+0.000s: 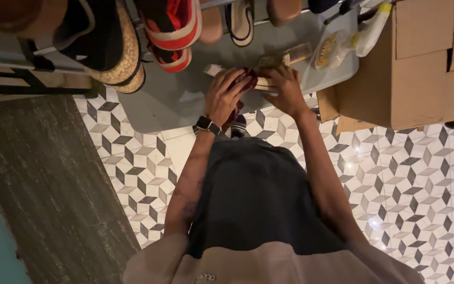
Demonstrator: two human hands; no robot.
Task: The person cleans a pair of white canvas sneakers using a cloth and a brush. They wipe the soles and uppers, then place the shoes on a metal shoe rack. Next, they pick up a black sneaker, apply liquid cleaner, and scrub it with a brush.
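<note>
A: What are your hands on?
B: Your left hand [226,97] grips a dark red cloth [245,79], fingers curled around it; your right hand [285,90] presses a wooden brush [269,84] mid-mat, fingers closed.
A: Nearby?
B: Sandals [172,31] at the grey mat's [174,102] far edge.

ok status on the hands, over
Left hand wrapped on a dark red item. Right hand pressing wooden brush. Cardboard box close right.
</note>
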